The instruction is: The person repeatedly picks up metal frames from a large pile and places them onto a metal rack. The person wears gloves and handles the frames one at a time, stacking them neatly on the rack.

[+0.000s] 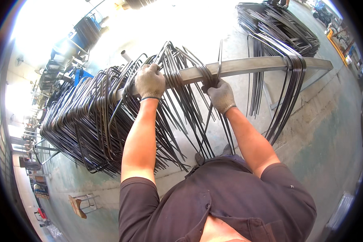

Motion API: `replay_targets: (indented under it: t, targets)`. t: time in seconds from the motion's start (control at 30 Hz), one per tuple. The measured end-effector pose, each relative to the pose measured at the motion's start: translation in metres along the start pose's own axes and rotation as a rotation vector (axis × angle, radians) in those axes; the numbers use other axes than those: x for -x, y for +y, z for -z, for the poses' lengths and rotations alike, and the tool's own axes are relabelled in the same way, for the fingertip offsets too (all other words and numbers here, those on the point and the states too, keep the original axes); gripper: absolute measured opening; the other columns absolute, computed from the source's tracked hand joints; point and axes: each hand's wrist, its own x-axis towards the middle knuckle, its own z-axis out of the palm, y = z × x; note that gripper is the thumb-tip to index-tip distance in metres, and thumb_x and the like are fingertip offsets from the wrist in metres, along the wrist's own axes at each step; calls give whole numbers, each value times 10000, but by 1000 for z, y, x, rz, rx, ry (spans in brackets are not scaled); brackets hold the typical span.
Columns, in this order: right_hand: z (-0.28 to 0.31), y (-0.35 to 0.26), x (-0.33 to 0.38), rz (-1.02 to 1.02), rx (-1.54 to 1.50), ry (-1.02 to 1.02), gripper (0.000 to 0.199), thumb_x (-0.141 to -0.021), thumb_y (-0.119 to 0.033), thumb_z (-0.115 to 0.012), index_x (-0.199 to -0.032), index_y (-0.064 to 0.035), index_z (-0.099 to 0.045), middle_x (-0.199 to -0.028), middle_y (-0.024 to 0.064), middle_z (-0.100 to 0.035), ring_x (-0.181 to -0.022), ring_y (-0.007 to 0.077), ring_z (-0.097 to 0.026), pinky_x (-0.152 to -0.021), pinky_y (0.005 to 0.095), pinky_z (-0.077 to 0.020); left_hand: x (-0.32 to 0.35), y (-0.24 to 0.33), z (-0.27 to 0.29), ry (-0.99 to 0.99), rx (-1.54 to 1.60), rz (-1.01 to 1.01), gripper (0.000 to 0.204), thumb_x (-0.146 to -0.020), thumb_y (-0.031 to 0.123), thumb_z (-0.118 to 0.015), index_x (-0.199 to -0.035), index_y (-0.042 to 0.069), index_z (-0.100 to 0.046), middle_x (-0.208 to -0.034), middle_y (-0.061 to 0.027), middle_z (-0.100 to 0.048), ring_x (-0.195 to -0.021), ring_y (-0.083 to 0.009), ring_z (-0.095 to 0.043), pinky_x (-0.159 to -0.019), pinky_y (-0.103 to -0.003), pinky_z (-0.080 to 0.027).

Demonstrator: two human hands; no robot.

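Bent dark metal rods (pixel 173 76), shaped like narrow U frames, hang astride a long grey metal beam (pixel 246 65) in front of me. My left hand (pixel 150 82), in a pale knitted work glove, is closed at the upper bends of some rods, beside the dense pile on the left. To the right, my right hand (pixel 222 96), gloved the same way, closes around a few rods near the beam's front side. Its fingertips are partly hidden behind the metal. The legs of the rods between my hands slant down toward my feet.
A dense row of similar rods (pixel 80 113) fills the beam's left part. Another bunch (pixel 296 72) hangs near its right end. A large rod stack (pixel 286 30) lies at the far right, with a person's hand beside it. A small wooden-topped stool (pixel 78 206) stands at lower left.
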Motion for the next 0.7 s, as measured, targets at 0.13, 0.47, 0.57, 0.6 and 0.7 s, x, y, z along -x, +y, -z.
replay_targets:
  t: [0.13,0.47,0.57,0.6,0.7]
  targets:
    - [3,13,4,-24,200,71,249,-972,-52,-710,-1166,9,-854,-1048,172,-878,-983,230,-841,-921,355,-637,0,-3,-2,8,0,-9,170,-935,153,-730,-1041,140,-863,-1077,-129,-799,-1096,-390,-753,-992,-514,-606]
    - [74,117,15,-169,151,-102,100,-1010,-50,-801,-1090,-13,-849,-941,48,-840,-861,140,-755,-840,337,-613,0,4,-2,40,12,-10,118,-937,144,-740,-971,106,-847,-1049,-159,-799,-1100,-404,-752,-979,-539,-613]
    - [65,58,19,-88,40,-148,178,-1017,-124,-803,-1139,1,-834,-1010,52,-842,-913,148,-753,-878,332,-605,-2,3,-1,36,-10,0,129,-939,141,-738,-976,114,-859,-1047,-153,-801,-1082,-406,-757,-970,-538,-617]
    - [61,44,18,-81,-25,-148,198,-1019,-134,-797,-1155,6,-832,-1027,57,-844,-919,152,-755,-887,332,-605,-1,3,-1,44,-15,-8,131,-938,140,-738,-975,116,-861,-1046,-151,-801,-1077,-406,-758,-968,-539,-618]
    - [60,38,20,-35,54,-129,253,-1041,-148,-782,-1219,27,-825,-1051,87,-847,-952,166,-776,-921,328,-613,2,-1,-4,3,7,9,143,-942,153,-740,-1016,133,-860,-1079,-145,-798,-1101,-392,-757,-981,-528,-610]
